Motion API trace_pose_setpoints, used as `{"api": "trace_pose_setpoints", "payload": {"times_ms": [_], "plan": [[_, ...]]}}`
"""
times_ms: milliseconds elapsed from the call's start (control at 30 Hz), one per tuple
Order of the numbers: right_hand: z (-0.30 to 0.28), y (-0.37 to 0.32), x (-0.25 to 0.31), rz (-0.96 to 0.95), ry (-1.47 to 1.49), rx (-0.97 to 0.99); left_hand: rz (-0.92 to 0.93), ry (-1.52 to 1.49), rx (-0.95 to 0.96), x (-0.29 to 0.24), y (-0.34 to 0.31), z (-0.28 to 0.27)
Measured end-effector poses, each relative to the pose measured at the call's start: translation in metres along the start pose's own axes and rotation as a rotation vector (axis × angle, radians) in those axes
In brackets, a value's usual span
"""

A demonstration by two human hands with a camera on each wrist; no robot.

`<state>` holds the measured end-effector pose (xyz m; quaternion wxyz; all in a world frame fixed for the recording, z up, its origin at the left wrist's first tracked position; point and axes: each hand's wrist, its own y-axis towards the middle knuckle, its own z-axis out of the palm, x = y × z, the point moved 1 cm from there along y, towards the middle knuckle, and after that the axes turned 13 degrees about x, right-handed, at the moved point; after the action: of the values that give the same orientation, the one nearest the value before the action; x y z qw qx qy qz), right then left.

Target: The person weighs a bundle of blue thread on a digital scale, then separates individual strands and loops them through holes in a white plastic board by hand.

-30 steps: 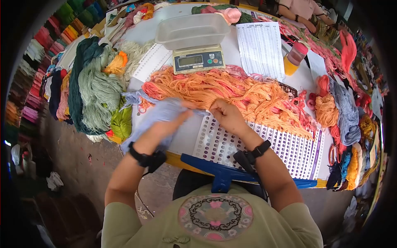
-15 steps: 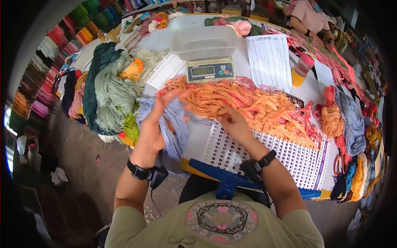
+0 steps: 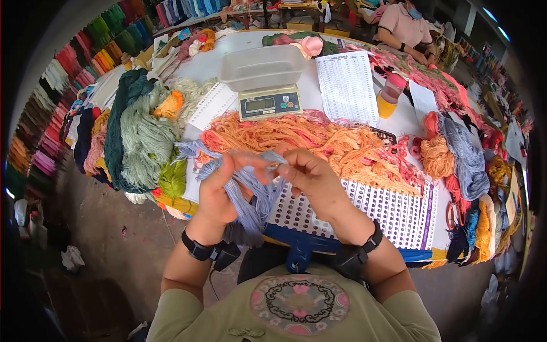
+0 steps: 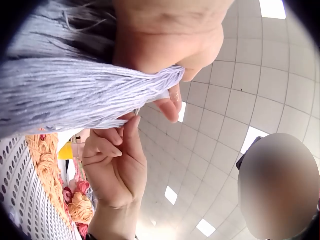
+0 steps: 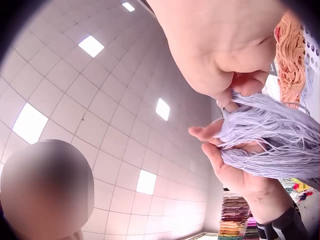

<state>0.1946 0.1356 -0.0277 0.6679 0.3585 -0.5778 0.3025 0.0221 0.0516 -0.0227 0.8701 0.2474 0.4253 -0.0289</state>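
A lavender-blue yarn bundle (image 3: pixel 250 196) hangs from the left hand (image 3: pixel 219 191), whose fingers curl round its upper part; the strands fall toward the table's near edge. The right hand (image 3: pixel 319 185) pinches the bundle's upper end between thumb and finger, close to the left fingertips. In the left wrist view the yarn (image 4: pixel 75 95) fans out from under the left hand (image 4: pixel 170 35), with the right hand (image 4: pixel 115 165) just below. The right wrist view has strands (image 5: pixel 270 130) spread across the left hand (image 5: pixel 250 180), and the right hand (image 5: pixel 225 45) gripping their end.
Orange yarn (image 3: pixel 353 151) lies across the table beyond the hands. Behind it stand a scale (image 3: pixel 269 104) with a clear tub (image 3: pixel 261 65), a printed sheet (image 3: pixel 347 85) and a jar (image 3: pixel 390 96). Perforated strips (image 3: pixel 382 214) lie at right; green skeins (image 3: pixel 148 131) at left.
The left hand has come up beside the right hand with the lavender-blue bundle, which now hangs in front of the body. The right hand has come slightly nearer the body.
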Motion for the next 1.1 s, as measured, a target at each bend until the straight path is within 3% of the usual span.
{"api": "trace_pose_setpoints", "payload": {"times_ms": [100,133,200,233,300,333,400,433,500,533,600,633,667,700,733,800,833,933,967,1033,1067,1100], "plan": [[-0.008,-0.002,0.004,0.038,0.123,0.073,0.039,-0.114,0.005,-0.001,0.002,0.009],[-0.012,0.000,0.003,-0.227,-0.100,-0.053,0.011,-0.144,-0.009,-0.002,0.002,0.013],[-0.027,-0.010,0.009,-0.418,0.030,-0.247,-0.017,-0.189,-0.006,-0.013,-0.015,0.002],[-0.041,-0.022,0.021,-0.374,0.237,-0.253,-0.042,-0.222,0.003,-0.023,-0.026,-0.008],[-0.082,-0.053,0.037,-0.327,0.517,-0.238,0.104,-0.141,-0.175,-0.048,-0.047,-0.022],[-0.116,-0.069,0.037,-0.363,0.417,-0.144,0.139,-0.111,-0.309,-0.067,-0.063,-0.037],[-0.168,-0.108,0.054,-0.251,0.220,-0.439,0.239,-0.070,-0.578,-0.112,-0.103,-0.074],[-0.195,-0.127,0.061,-0.292,-0.053,-0.677,0.307,-0.186,-0.606,-0.139,-0.131,-0.100],[-0.267,-0.187,0.085,-0.345,-0.372,-1.150,0.471,-0.097,-0.681,-0.186,-0.181,-0.127],[-0.282,-0.205,0.098,-0.385,-0.609,-1.388,0.547,-0.272,-0.573,-0.187,-0.169,-0.103],[-0.272,-0.193,0.106,-0.371,-0.777,-1.360,0.511,-0.055,-0.489,-0.177,-0.142,-0.074],[-0.262,-0.181,0.107,-0.363,-0.940,-1.324,0.449,0.112,-0.671,-0.152,-0.115,-0.059],[-0.245,-0.157,0.093,-0.279,-1.576,-1.233,0.380,0.282,-0.845,-0.128,-0.085,-0.045],[-0.227,-0.133,0.072,-0.253,-1.573,-0.968,0.218,0.187,-0.699,-0.105,-0.066,-0.048],[-0.200,-0.102,0.044,-0.175,-1.240,-0.702,0.058,0.094,-0.549,-0.077,-0.051,-0.056],[-0.142,-0.051,-0.008,-0.029,-0.803,-0.274,-0.205,0.244,-0.584,-0.026,-0.019,-0.060],[-0.111,-0.031,-0.023,0.107,-0.393,-0.115,-0.352,0.290,-0.532,-0.004,-0.005,-0.062],[-0.071,0.010,-0.075,0.097,-0.603,-0.021,-0.756,0.587,-0.421,0.056,0.019,-0.082],[-0.065,0.017,-0.085,0.092,-0.603,-0.022,-0.754,0.592,-0.421,0.072,0.025,-0.088],[-0.059,0.024,-0.102,0.179,-0.689,-0.021,-1.058,1.159,-0.280,0.100,0.029,-0.101],[-0.059,0.025,-0.109,0.178,-0.683,-0.025,-1.064,1.163,-0.277,0.114,0.023,-0.113],[-0.059,0.025,-0.112,0.116,-0.767,-0.038,-0.950,1.238,-0.304,0.120,0.020,-0.114]]}}
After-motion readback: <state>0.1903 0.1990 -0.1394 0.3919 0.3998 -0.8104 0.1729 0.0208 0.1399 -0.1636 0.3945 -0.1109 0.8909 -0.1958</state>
